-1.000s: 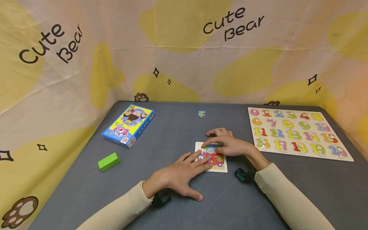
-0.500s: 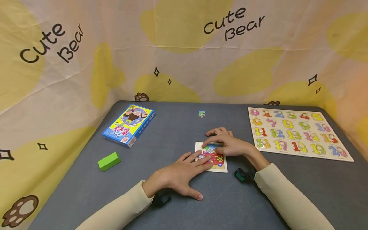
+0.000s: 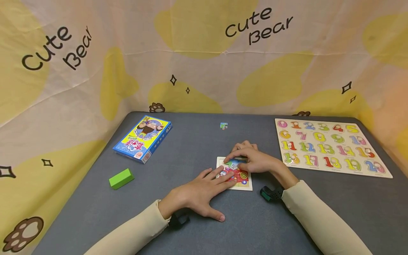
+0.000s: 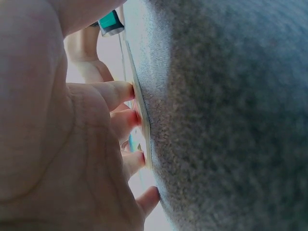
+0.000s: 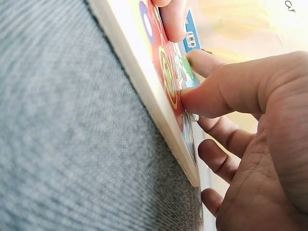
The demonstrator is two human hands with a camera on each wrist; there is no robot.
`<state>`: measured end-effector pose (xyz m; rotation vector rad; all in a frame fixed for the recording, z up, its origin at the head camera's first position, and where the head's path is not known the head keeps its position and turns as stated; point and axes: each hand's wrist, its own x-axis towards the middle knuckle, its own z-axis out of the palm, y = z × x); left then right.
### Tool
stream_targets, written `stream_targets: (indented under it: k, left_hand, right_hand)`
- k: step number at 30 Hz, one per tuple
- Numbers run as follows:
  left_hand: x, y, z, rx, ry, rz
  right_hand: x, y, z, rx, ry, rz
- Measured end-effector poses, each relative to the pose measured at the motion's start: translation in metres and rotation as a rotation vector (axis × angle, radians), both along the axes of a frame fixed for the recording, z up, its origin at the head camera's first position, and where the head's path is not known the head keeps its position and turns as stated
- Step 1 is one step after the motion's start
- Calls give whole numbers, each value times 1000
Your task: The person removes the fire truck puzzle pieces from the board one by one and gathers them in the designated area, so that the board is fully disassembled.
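Observation:
A small square jigsaw puzzle [image 3: 245, 185] with a white frame and a red vehicle picture lies flat on the table, partly covered by both hands. My left hand [image 3: 204, 193] rests on it from the near left, fingers spread and straight, fingertips pressing its face. Over its far right corner is my right hand [image 3: 256, 161], thumb and index finger bent down onto a blue and green puzzle piece [image 3: 234, 163] and pinching it. In the right wrist view, an edge beside the thumb [image 5: 202, 101] stands slightly raised from the board. The other right fingers curl beyond the frame.
A loose puzzle piece [image 3: 224, 125] lies near the back edge. At right is a number board [image 3: 333, 148]; at left are a blue and yellow box [image 3: 143, 138] and a green block [image 3: 121, 179]. A printed cloth [image 3: 197, 71] hangs behind the table.
The outer fingers of my right hand have drawn in slightly to the right behind the index finger. My left hand and the puzzle have stayed in place.

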<state>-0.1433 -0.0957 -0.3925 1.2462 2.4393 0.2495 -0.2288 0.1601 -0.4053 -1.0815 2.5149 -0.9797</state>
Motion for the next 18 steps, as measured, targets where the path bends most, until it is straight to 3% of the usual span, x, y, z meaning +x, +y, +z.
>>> stream_targets:
  k: [18]
  left_hand:
    - [-1,1,0,4,-2,-2]
  right_hand:
    - [-3,5,-1,-5,11,-1]
